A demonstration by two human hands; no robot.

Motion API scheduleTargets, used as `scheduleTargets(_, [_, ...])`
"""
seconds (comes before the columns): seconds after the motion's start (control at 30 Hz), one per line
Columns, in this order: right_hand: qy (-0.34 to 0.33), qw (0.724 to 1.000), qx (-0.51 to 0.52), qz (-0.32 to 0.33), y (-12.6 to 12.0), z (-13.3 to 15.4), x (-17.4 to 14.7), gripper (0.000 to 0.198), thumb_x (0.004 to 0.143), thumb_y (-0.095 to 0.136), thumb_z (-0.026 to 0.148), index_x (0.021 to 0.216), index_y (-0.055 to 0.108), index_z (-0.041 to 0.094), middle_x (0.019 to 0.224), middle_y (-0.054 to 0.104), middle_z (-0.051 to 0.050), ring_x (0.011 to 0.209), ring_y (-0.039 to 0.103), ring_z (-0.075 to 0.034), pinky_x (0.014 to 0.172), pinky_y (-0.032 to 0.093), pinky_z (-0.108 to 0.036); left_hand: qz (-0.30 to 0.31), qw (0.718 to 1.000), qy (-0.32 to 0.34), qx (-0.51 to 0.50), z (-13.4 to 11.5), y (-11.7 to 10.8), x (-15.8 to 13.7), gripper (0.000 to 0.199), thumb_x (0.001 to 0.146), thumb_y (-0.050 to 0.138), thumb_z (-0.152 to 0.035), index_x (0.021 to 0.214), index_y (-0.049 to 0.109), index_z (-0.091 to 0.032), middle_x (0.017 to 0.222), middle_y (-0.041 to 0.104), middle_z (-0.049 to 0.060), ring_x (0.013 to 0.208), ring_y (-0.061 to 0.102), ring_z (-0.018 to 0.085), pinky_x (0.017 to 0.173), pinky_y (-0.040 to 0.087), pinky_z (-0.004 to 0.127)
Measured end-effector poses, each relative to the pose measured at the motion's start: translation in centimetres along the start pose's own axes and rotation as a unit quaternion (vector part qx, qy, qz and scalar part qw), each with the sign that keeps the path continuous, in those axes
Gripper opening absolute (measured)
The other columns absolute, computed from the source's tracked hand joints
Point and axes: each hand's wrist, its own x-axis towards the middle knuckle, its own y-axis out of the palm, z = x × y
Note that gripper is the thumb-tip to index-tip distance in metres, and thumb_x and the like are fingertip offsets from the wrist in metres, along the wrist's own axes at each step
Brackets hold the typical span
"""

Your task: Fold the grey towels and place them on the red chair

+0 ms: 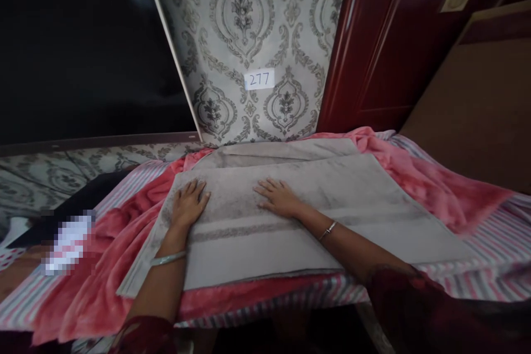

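A large grey towel-like cloth (249, 257), folded in layers, lies spread in front of me; a darker band runs across it. My left hand (189, 203) rests flat on its left part with the fingers apart. Near the middle of the cloth, my right hand (277, 197) also lies flat, fingers spread, palm down. Neither hand grips anything. Behind the top layer, a further grey fold (290, 149) shows along the back edge. A pink-red plush blanket (120, 238) lies under the grey cloth and sticks out on both sides.
Striped fabric (504, 232) covers the surface beneath the blanket. A dark television screen (83, 50) stands at the back left, before patterned wallpaper (244, 11) with a paper label (259, 79) reading 277. At the right are a dark red door (373, 50) and a brown cardboard-like panel (481, 99).
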Motion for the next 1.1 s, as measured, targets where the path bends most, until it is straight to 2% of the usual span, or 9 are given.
scheduleTargets(0.3, [0.137,0.990,-0.021,0.013,-1.5,-6.1,3.9,0.064,0.104,0.027,0.058,0.163,0.029,0.033,0.170,0.021,-0.003,0.156,0.018,-0.030,0.123,0.018,-0.059,-0.015,1.000,0.008,-0.006,0.9,0.5,0.5,0.054,0.097,0.047,-0.043,0.146,0.056,-0.023,0.160,0.042,0.013,0.150,0.037,0.033,0.123,0.025,0.059])
scheduleTargets(0.47, [0.185,0.982,-0.012,0.027,-2.4,-6.8,4.6,0.064,0.105,0.025,0.055,0.164,0.026,0.030,0.171,0.020,-0.004,0.157,0.017,-0.029,0.124,0.016,-0.056,-0.029,1.000,0.005,-0.004,0.6,0.3,0.3,0.053,0.096,0.045,-0.041,0.144,0.058,-0.022,0.158,0.047,0.013,0.147,0.040,0.032,0.122,0.028,0.056])
scheduleTargets(0.57, [0.189,0.981,-0.009,0.043,-3.4,-5.6,4.5,0.065,0.105,0.027,0.055,0.164,0.025,0.029,0.171,0.019,-0.008,0.157,0.016,-0.031,0.122,0.019,-0.060,-0.033,0.999,0.005,-0.006,0.3,0.1,0.0,0.052,0.096,0.045,-0.040,0.143,0.059,-0.021,0.157,0.048,0.012,0.147,0.041,0.032,0.122,0.028,0.055])
scheduleTargets(0.63, [0.143,0.989,-0.013,0.024,-3.4,-3.3,3.8,0.066,0.105,0.032,0.056,0.164,0.026,0.027,0.171,0.018,-0.012,0.157,0.015,-0.033,0.121,0.020,-0.061,-0.030,0.999,0.001,-0.012,0.2,-0.1,-0.1,0.052,0.096,0.046,-0.040,0.143,0.059,-0.022,0.156,0.049,0.011,0.147,0.041,0.032,0.122,0.027,0.054])
scheduleTargets(0.73, [-0.055,0.998,0.001,0.002,-1.9,1.7,1.8,0.066,0.103,0.040,0.057,0.163,0.031,0.029,0.170,0.019,-0.012,0.157,0.015,-0.033,0.122,0.017,-0.061,-0.028,0.999,-0.002,-0.016,0.1,-0.3,-0.2,0.051,0.097,0.045,-0.040,0.143,0.059,-0.023,0.157,0.048,0.011,0.146,0.041,0.032,0.122,0.027,0.054])
scheduleTargets(0.8, [-0.196,0.980,0.027,0.034,-0.4,4.6,0.5,0.067,0.102,0.041,0.062,0.161,0.034,0.031,0.169,0.022,-0.010,0.157,0.016,-0.033,0.123,0.014,-0.062,-0.025,1.000,-0.001,-0.014,0.1,-0.3,-0.3,0.052,0.097,0.045,-0.040,0.143,0.059,-0.022,0.157,0.048,0.011,0.147,0.040,0.031,0.122,0.027,0.053])
scheduleTargets(0.87, [-0.250,0.967,0.037,0.038,0.6,6.1,0.2,0.068,0.101,0.039,0.065,0.160,0.035,0.032,0.169,0.022,-0.007,0.157,0.014,-0.033,0.124,0.009,-0.063,-0.023,1.000,-0.001,-0.009,0.0,-0.3,-0.3,0.052,0.097,0.044,-0.040,0.144,0.058,-0.023,0.158,0.048,0.010,0.147,0.040,0.031,0.123,0.027,0.052])
scheduleTargets(0.93, [-0.222,0.974,0.028,0.044,0.7,5.7,1.2,0.069,0.102,0.038,0.065,0.161,0.034,0.031,0.170,0.021,-0.006,0.157,0.013,-0.032,0.125,0.009,-0.061,-0.022,1.000,-0.003,-0.007,0.1,-0.2,-0.3,0.052,0.098,0.043,-0.040,0.144,0.058,-0.023,0.158,0.047,0.010,0.148,0.040,0.030,0.123,0.026,0.052])
scheduleTargets(1.1, [-0.031,0.997,-0.020,0.066,-0.9,0.6,6.5,0.064,0.105,0.035,0.056,0.163,0.030,0.031,0.170,0.018,-0.004,0.157,0.016,-0.029,0.124,0.016,-0.057,-0.024,0.999,-0.011,-0.036,0.5,0.3,-0.1,0.050,0.096,0.047,-0.041,0.142,0.060,-0.025,0.158,0.047,0.010,0.148,0.039,0.031,0.124,0.025,0.053])
